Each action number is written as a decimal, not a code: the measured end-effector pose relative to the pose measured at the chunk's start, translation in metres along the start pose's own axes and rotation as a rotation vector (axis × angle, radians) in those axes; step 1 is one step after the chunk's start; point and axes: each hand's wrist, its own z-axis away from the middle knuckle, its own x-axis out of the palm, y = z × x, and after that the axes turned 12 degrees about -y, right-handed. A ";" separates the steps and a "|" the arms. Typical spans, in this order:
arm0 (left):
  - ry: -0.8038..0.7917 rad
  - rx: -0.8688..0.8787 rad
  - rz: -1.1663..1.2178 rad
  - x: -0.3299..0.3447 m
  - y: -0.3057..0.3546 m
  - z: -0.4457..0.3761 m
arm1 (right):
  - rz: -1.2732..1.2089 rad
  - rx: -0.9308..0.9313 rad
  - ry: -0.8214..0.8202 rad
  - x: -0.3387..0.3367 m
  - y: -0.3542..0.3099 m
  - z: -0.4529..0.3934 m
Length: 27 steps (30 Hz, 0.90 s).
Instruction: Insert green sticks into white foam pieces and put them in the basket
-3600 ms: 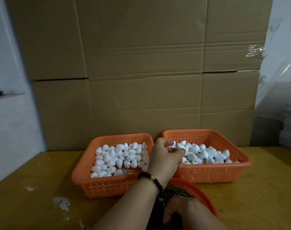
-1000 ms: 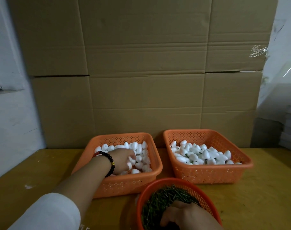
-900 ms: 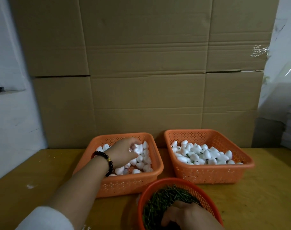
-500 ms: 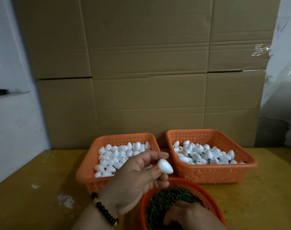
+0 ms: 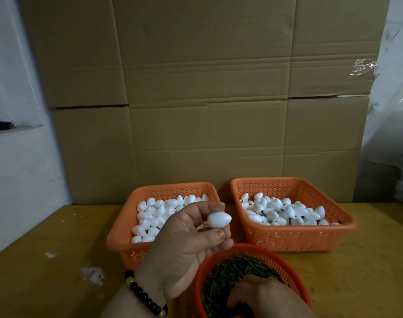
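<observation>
Left grip point(image 5: 186, 244) pinches a white foam piece point(image 5: 219, 219) above the round basket point(image 5: 287, 262); right grip point(image 5: 264, 297), fingers curled, digs among green sticks point(image 5: 228, 274), hold unclear.

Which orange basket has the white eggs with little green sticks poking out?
The square basket on the right. Dark green sticks show between its foam pieces. The left basket holds plain white ones, and the round basket holds only loose sticks.

White foam egg point(image 5: 219, 220), orange baskets point(image 5: 294, 235) showing perforated dot patterns, dark green sticks point(image 5: 232, 271) filling an orange round basket point(image 5: 287, 267), yellow table point(image 5: 46, 283), brown cardboard point(image 5: 196, 99), black beaded bracelet point(image 5: 145, 297).
</observation>
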 end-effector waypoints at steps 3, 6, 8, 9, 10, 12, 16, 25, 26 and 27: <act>0.055 0.010 0.000 0.002 -0.001 -0.001 | -0.006 -0.014 0.013 -0.001 0.000 0.001; 0.100 -0.004 -0.026 0.004 -0.001 -0.001 | -0.023 -0.025 0.038 -0.005 0.000 0.004; 0.118 -0.022 -0.069 0.005 0.000 -0.001 | -0.024 -0.031 0.035 -0.007 0.000 0.005; 0.127 -0.028 -0.077 0.006 0.000 -0.001 | -0.025 -0.033 0.034 -0.008 -0.001 0.005; 0.136 -0.030 -0.067 0.007 -0.001 -0.002 | -0.025 -0.036 0.034 -0.008 -0.001 0.005; 0.153 -0.034 0.012 0.009 -0.001 -0.002 | -0.023 -0.039 0.041 -0.009 -0.001 0.006; 0.141 -0.077 0.265 0.012 0.002 -0.003 | 0.006 -0.027 0.049 -0.013 0.002 0.007; 0.129 -0.183 0.525 0.010 0.004 -0.004 | 0.113 -0.004 0.045 -0.016 0.007 0.006; 0.130 -0.182 0.537 0.010 0.004 -0.004 | 0.121 -0.004 0.045 -0.016 0.008 0.006; 0.135 -0.181 0.552 0.009 0.004 -0.004 | 0.129 -0.004 0.047 -0.015 0.008 0.006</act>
